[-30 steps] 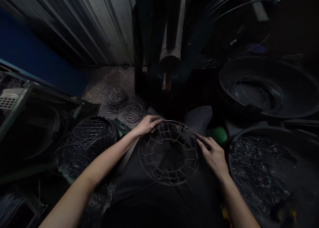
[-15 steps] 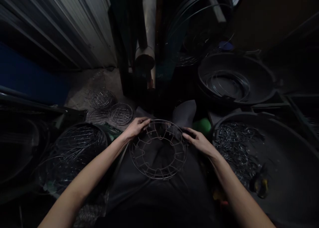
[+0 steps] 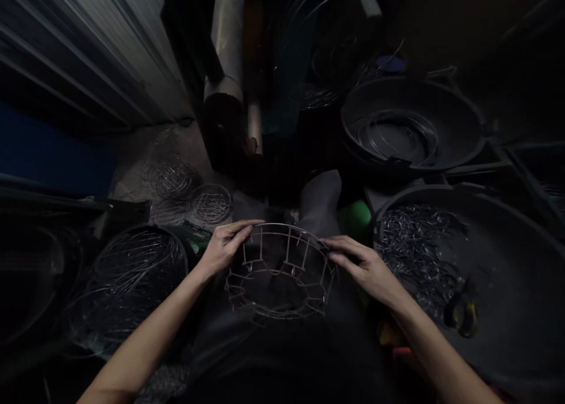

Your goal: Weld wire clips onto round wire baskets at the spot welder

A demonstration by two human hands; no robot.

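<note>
A round wire frame [image 3: 289, 262], made of thin metal rings joined by short bent wires, is held over my lap, tilted so that its side wires show. My left hand [image 3: 225, 245] pinches the upper rim at its left, thumb below and fingers along the top. On the right side of the same rim, my right hand [image 3: 359, 262] grips between thumb and fingers. Dark cloth [image 3: 282, 357] covers my lap beneath the frame.
Right of me, a wide black basin [image 3: 498, 262] holds many small bent wire pieces [image 3: 415, 239] and yellow-and-black pliers [image 3: 461, 313]. Behind it, another basin [image 3: 459, 115] holds coiled wire. Left, a tub holds wire pieces [image 3: 136, 262]; round wire grids [image 3: 209, 204] lie on the floor. A metal pipe [image 3: 227, 39] stands ahead.
The wire frame has tipped, so its side wires show more and its far rim sits slightly lower in view. Both hands have kept hold of the rim. The camera view has shifted a little.
</note>
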